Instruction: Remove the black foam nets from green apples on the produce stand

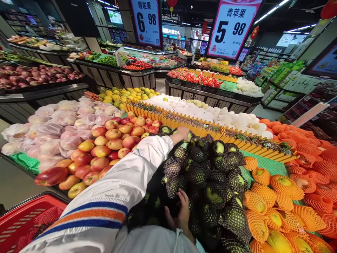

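My left hand [182,134], at the end of a white sleeve with blue and orange stripes, reaches across to the far side of a heap of green apples [198,175] in black mesh sleeves. Its fingers are closed round a green apple [189,136], of which only a small part shows. Nearer to me, my right hand [181,211] is at the near left part of the heap, with thumb and fingers apart and nothing seen in it. Its fingertips are close to a netted apple [174,186]; whether they touch cannot be told.
Red-yellow apples [101,151] and bagged pale fruit [63,119] lie to the left. Orange fruit in nets [283,200] is piled on the right. A yellow picket divider [195,128] runs behind the heap. A red basket [28,218] stands at lower left. Price screens [233,30] hang overhead.
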Available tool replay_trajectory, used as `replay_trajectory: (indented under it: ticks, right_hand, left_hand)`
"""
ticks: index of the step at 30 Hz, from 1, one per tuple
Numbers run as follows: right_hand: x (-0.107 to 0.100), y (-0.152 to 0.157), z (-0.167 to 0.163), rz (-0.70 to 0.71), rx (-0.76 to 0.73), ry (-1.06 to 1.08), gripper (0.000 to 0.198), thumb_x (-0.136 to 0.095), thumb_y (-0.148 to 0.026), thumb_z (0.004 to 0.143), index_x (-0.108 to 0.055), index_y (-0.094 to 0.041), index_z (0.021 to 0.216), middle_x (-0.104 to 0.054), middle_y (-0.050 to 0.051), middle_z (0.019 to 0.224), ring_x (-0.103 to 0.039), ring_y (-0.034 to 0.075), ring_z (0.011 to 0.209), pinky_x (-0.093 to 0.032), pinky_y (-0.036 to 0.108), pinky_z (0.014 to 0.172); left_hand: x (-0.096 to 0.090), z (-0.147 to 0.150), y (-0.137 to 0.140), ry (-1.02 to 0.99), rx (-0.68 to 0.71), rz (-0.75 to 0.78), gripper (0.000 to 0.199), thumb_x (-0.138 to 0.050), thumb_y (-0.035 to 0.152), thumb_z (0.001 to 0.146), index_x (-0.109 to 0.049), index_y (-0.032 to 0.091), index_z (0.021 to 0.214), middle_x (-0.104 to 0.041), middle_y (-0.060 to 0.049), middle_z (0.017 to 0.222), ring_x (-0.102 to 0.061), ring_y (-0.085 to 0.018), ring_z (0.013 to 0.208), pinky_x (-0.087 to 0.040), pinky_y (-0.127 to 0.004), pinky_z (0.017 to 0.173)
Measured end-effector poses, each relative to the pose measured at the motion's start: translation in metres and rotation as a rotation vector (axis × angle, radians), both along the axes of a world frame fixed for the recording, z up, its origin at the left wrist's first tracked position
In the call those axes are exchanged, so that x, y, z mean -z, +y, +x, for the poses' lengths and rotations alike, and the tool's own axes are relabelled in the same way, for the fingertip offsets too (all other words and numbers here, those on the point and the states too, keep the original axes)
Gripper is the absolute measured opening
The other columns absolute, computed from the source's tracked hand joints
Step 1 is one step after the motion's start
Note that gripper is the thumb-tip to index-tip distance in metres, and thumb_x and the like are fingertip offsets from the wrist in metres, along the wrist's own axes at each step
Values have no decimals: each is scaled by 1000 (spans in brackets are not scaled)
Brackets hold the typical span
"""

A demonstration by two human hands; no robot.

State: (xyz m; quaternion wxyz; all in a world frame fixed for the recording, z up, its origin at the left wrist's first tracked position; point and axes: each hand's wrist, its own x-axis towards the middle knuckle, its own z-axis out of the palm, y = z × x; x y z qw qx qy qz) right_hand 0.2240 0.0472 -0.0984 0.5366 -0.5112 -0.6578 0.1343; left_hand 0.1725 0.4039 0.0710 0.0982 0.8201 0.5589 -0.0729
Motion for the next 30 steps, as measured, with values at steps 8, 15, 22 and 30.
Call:
replay_trajectory:
  ticks: [8,15,22,30]
  right_hand:
    - [-11,2,3,-18,-31,-10,62,-67,-27,87,-41,-22,143,-55,21,133,-65,32,110,-61,39,64]
    - [-13,-2,5,-18,-74,44,76,-75,-36,82,-36,-20,145,-47,22,138,-59,32,115,-60,40,69]
    - [-2,-2,7,59,-258,-132,99,-83,-49,71,-31,-22,151,-50,20,140,-54,39,128,-54,59,98]
    - [4,1,2,-87,-258,-262,95,-81,-42,74,-30,-21,152,-54,20,141,-57,37,128,-54,55,99]
  left_hand:
    - [-84,-61,-80,-258,95,329,74,-76,53,70,-58,7,125,-66,-20,122,-58,-36,114,-47,-44,98]
    - [-48,-115,-228,-209,363,28,61,-80,48,61,-62,20,112,-70,-10,108,-68,-31,93,-54,-36,72]
    - [57,-114,-305,-151,375,-136,67,-83,35,60,-58,13,119,-72,-19,111,-68,-37,98,-57,-44,78]
    - [28,-123,-265,-530,299,-167,16,-69,24,73,-72,19,88,-76,-4,86,-69,-20,75,-51,-27,67]
